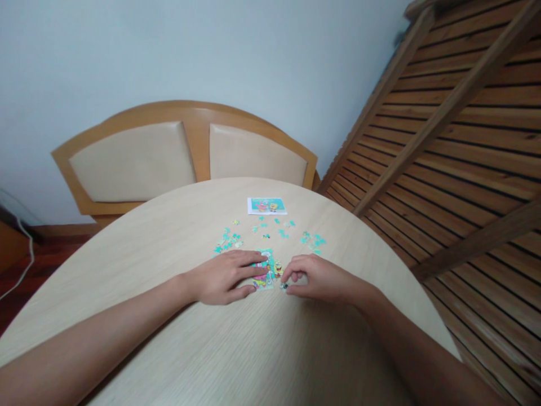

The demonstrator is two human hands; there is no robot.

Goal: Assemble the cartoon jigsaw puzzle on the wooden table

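Note:
My left hand (228,276) lies flat with its fingers apart on a partly joined jigsaw puzzle (265,283), covering much of its left side. Pink and teal cartoon printing shows between and beyond the fingers. A yellow cartoon section (278,268) sits along the puzzle's right edge. Just right of it, my right hand (315,277) is closed in a pinch, thumb and forefinger on a small dark-and-white puzzle piece (283,286) at the puzzle's lower right corner. Whether that piece touches the puzzle I cannot tell.
Loose teal pieces lie in a left cluster (227,239) and a right cluster (313,241), with several more between them. Behind these is a picture card (267,206) on the round wooden table (203,349). A padded headboard (198,141) and slatted wooden frame (443,124) stand beyond.

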